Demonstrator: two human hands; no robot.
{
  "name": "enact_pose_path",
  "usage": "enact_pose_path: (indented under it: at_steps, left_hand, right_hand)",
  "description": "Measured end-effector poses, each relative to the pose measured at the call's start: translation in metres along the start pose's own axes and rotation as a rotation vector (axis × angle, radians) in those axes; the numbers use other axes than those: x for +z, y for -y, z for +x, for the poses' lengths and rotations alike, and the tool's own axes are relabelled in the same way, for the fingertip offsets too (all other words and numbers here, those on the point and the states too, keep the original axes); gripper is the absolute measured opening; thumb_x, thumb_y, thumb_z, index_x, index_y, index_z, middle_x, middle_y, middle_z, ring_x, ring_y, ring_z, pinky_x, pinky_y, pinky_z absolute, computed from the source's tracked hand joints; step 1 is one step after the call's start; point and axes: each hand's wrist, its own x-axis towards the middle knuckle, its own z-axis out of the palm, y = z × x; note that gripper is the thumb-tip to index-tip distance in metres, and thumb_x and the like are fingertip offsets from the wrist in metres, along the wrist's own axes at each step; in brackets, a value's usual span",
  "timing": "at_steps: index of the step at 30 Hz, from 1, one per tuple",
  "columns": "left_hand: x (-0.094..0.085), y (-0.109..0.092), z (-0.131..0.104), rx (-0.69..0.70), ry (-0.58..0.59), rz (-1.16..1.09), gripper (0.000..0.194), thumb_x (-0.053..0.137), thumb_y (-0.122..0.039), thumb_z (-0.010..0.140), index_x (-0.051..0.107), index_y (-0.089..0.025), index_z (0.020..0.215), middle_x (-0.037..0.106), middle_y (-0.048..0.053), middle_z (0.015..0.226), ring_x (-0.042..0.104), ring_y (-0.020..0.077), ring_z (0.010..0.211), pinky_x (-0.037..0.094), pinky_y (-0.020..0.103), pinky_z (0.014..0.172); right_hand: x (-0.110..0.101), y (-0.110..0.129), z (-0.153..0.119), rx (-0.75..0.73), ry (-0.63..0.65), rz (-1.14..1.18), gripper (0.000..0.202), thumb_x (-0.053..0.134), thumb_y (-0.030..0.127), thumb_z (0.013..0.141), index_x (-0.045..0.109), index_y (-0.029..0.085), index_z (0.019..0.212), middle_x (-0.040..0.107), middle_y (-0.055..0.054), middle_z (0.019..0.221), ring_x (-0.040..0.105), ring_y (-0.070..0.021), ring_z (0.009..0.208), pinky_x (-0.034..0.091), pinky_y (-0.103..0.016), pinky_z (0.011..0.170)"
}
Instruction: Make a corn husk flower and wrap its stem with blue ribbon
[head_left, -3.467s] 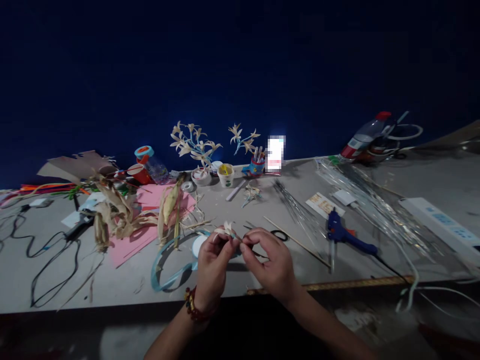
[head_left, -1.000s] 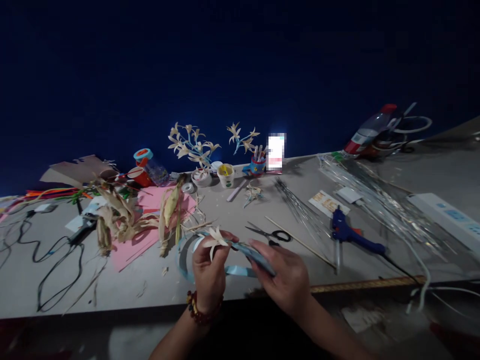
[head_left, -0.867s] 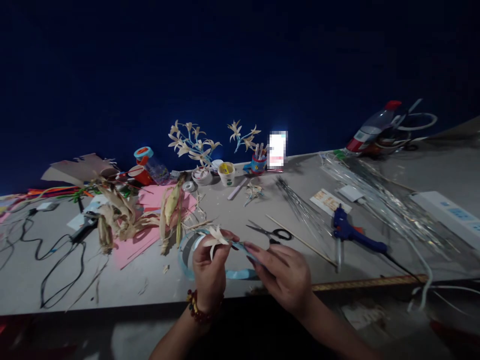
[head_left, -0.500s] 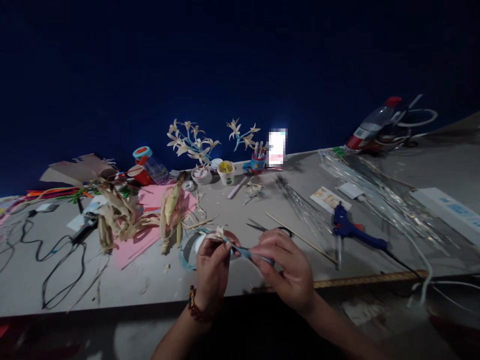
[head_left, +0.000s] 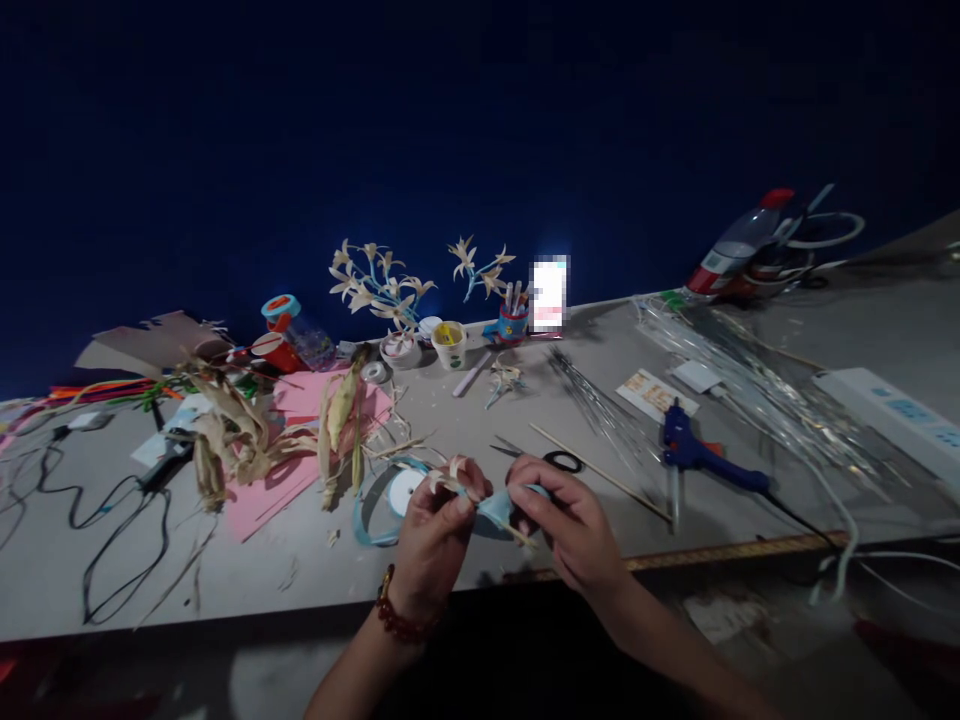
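My left hand [head_left: 433, 525] is closed in a pinch on a pale husk flower [head_left: 450, 474], whose thin stem end [head_left: 519, 537] sticks out to the right. Light blue ribbon [head_left: 495, 508] runs from the flower's base to my right hand [head_left: 566, 520], which pinches it between thumb and fingers. A loop of the same ribbon [head_left: 365, 525] lies on the table left of my left hand, beside a white spool [head_left: 403, 490] partly hidden by that hand. Just beyond my right hand lie black-handled scissors [head_left: 562, 460].
Corn husks [head_left: 247, 430] lie over pink paper [head_left: 300, 480] on the left. Finished husk flowers [head_left: 375, 280] stand in a small pot at the back. A blue glue gun [head_left: 697, 455], wires [head_left: 607, 400] and a thin stick [head_left: 600, 470] lie to the right. A power strip [head_left: 892, 410] is far right.
My right hand has shifted slightly up, and the ribbon between my hands now looks spread wider. The stem end shows more clearly below it. The flower has turned a little in my left hand.
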Motion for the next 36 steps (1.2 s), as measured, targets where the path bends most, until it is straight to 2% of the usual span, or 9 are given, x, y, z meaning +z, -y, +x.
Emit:
enact_pose_path:
  at_steps: [4, 9, 17, 21, 24, 26, 28, 31, 36]
  left_hand:
    - [-0.003, 0.005, -0.002, 0.006, 0.012, -0.032, 0.015, 0.085, -0.029, 0.074, 0.074, -0.018, 0.073, 0.057, 0.002, 0.087, 0.055, 0.0165, 0.089, 0.046, 0.029, 0.085]
    - [-0.002, 0.007, -0.002, 0.065, 0.046, -0.025, 0.012, 0.083, -0.029, 0.078, 0.075, -0.020, 0.075, 0.060, 0.002, 0.083, 0.055, 0.0158, 0.092, 0.045, 0.028, 0.093]
    - [0.003, 0.009, -0.002, 0.103, 0.042, 0.005, 0.014, 0.084, -0.033, 0.076, 0.074, -0.023, 0.073, 0.060, 0.000, 0.075, 0.057, 0.0165, 0.085, 0.037, 0.041, 0.114]
    - [0.000, 0.011, -0.002, 0.084, 0.027, 0.019, 0.015, 0.084, -0.034, 0.076, 0.075, -0.022, 0.073, 0.060, 0.000, 0.077, 0.058, 0.0154, 0.084, 0.032, 0.044, 0.118]
    - [0.000, 0.012, -0.002, 0.076, -0.021, 0.012, 0.015, 0.085, -0.034, 0.075, 0.075, -0.022, 0.074, 0.060, -0.001, 0.075, 0.059, 0.0151, 0.081, 0.036, 0.046, 0.116]
    - [0.001, 0.012, -0.001, 0.091, -0.073, 0.027, 0.017, 0.086, -0.033, 0.073, 0.074, -0.022, 0.072, 0.060, -0.001, 0.074, 0.059, 0.0154, 0.081, 0.038, 0.047, 0.114]
    - [0.002, 0.012, -0.001, 0.119, -0.124, 0.074, 0.019, 0.087, -0.033, 0.072, 0.072, -0.021, 0.071, 0.061, -0.001, 0.074, 0.060, 0.0155, 0.081, 0.038, 0.047, 0.114]
    - [0.003, 0.014, 0.001, 0.127, -0.204, 0.125, 0.022, 0.088, -0.033, 0.069, 0.071, -0.020, 0.070, 0.065, 0.000, 0.076, 0.062, 0.0159, 0.083, 0.039, 0.046, 0.114]
    - [0.001, 0.019, 0.002, 0.147, -0.226, 0.093, 0.022, 0.089, -0.031, 0.069, 0.071, -0.020, 0.071, 0.067, -0.001, 0.078, 0.064, 0.0143, 0.086, 0.045, 0.038, 0.108]
  right_hand:
    - [0.005, -0.002, 0.000, 0.244, -0.040, 0.156, 0.029, 0.077, 0.042, 0.081, 0.066, 0.017, 0.071, 0.052, 0.003, 0.068, 0.047, -0.0075, 0.049, 0.043, -0.018, 0.041]
    - [0.010, -0.002, 0.002, 0.435, -0.049, 0.205, 0.033, 0.082, 0.045, 0.071, 0.066, 0.016, 0.070, 0.049, 0.006, 0.055, 0.041, -0.0047, 0.040, 0.036, -0.014, 0.034]
    - [0.013, -0.002, 0.004, 0.568, -0.097, 0.268, 0.038, 0.090, 0.045, 0.057, 0.069, 0.016, 0.068, 0.056, 0.005, 0.054, 0.040, -0.0046, 0.039, 0.031, -0.015, 0.032]
    - [0.010, -0.011, 0.004, 0.611, -0.027, 0.191, 0.036, 0.088, 0.046, 0.062, 0.071, 0.016, 0.071, 0.056, 0.005, 0.055, 0.039, -0.0053, 0.040, 0.034, -0.019, 0.037]
    - [0.002, -0.015, 0.005, 0.427, 0.007, 0.026, 0.031, 0.083, 0.045, 0.071, 0.070, 0.018, 0.075, 0.065, 0.001, 0.067, 0.058, -0.0135, 0.058, 0.051, -0.026, 0.057]
    - [-0.004, -0.011, 0.003, 0.136, -0.050, -0.182, 0.020, 0.077, 0.039, 0.080, 0.071, 0.020, 0.085, 0.071, -0.004, 0.087, 0.065, -0.0200, 0.084, 0.053, -0.033, 0.079]
    - [-0.008, -0.002, -0.001, -0.139, -0.078, -0.395, 0.010, 0.066, 0.030, 0.091, 0.070, 0.022, 0.095, 0.071, -0.006, 0.100, 0.064, -0.0222, 0.099, 0.050, -0.036, 0.090]
    - [-0.007, 0.014, -0.008, -0.352, 0.016, -0.603, 0.008, 0.061, 0.021, 0.093, 0.066, 0.023, 0.100, 0.071, -0.005, 0.096, 0.065, -0.0213, 0.094, 0.050, -0.035, 0.087]
    - [0.000, 0.021, -0.008, -0.398, 0.061, -0.758, 0.006, 0.060, 0.016, 0.093, 0.061, 0.022, 0.092, 0.069, -0.002, 0.083, 0.065, -0.0179, 0.079, 0.049, -0.029, 0.074]
